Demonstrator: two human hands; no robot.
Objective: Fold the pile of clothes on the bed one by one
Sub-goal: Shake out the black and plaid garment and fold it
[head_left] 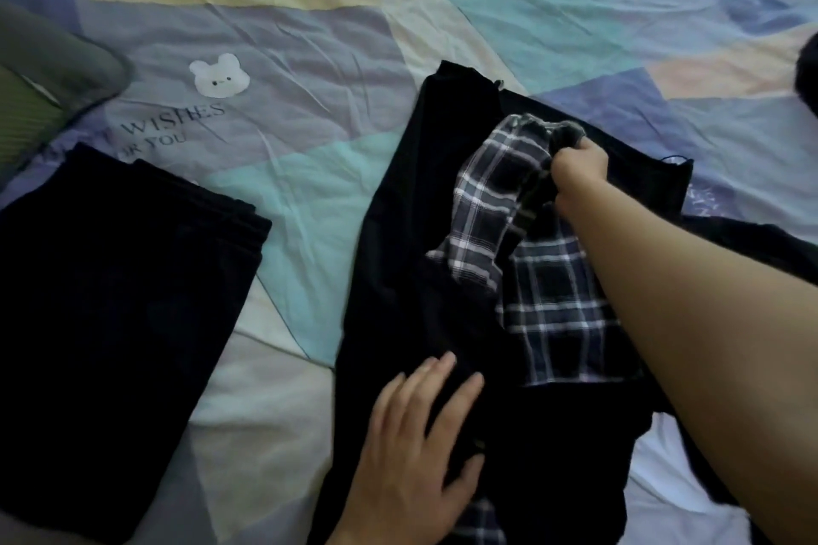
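Observation:
A pile of dark clothes lies on the bed in front of me. A black garment is spread flat underneath. On it lies a crumpled navy plaid garment with white checks. My right hand grips the plaid cloth at its bunched upper end, near the grey waistband. My left hand rests flat on the black garment near the front edge, fingers straight and spread. A folded dark garment lies on the left of the bed.
The bed is covered by a pastel patchwork sheet with a white bear print and lettering. A grey-green cushion or bag sits at the far left. Another dark item shows at the right edge.

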